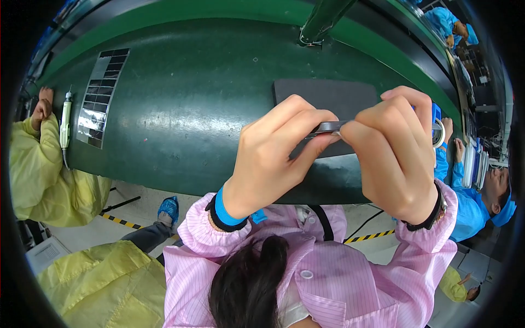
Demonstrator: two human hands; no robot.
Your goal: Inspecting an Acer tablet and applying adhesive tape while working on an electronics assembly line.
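Above the table's front part, both hands come together on a small, thin, dark piece (329,127) with a glossy edge, seen nearly edge-on. My left hand (270,150) pinches its left end between thumb and fingers. Curled fingers of my right hand (391,150) grip its right end and hide most of that side, so its exact kind cannot be made out. Beneath and beyond the hands lies a dark grey rectangular mat (328,94), partly covered by them.
The green table (191,98) carries a sheet of dark rectangles (101,95) and a pale electric screwdriver (65,123) at left. A green post (322,22) rises at the back. Right of my hand sits a white tape roll (439,134). Co-workers sit on both sides.
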